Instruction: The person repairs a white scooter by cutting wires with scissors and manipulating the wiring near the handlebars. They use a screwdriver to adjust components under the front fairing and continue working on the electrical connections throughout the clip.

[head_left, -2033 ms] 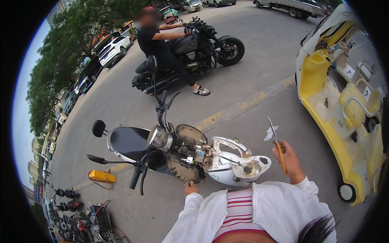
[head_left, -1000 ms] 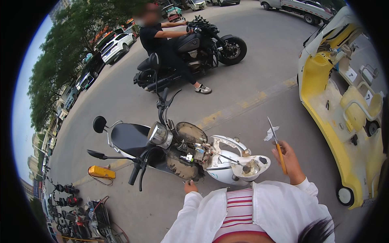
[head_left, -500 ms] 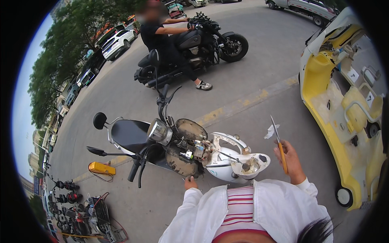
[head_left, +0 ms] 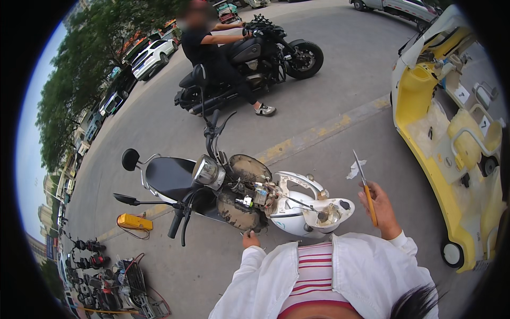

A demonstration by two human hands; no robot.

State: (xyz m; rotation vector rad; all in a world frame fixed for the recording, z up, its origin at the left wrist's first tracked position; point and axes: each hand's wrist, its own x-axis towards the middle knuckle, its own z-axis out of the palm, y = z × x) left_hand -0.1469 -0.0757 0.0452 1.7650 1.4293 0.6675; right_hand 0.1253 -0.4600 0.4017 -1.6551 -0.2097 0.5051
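Scooter (head_left: 239,190) in front of you. Front looks opened, wiring (head_left: 264,196) exposed; closing up not done. Your right hand (head_left: 379,208) grips orange-handled tool (head_left: 365,186), blade up, apart from scooter. Left hand (head_left: 251,241) beside dirty panel (head_left: 236,216); can't tell if gripping.

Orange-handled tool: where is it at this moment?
In the head view, the orange-handled tool is in the right hand, right of the white panel, its blade overlapping a white scrap.
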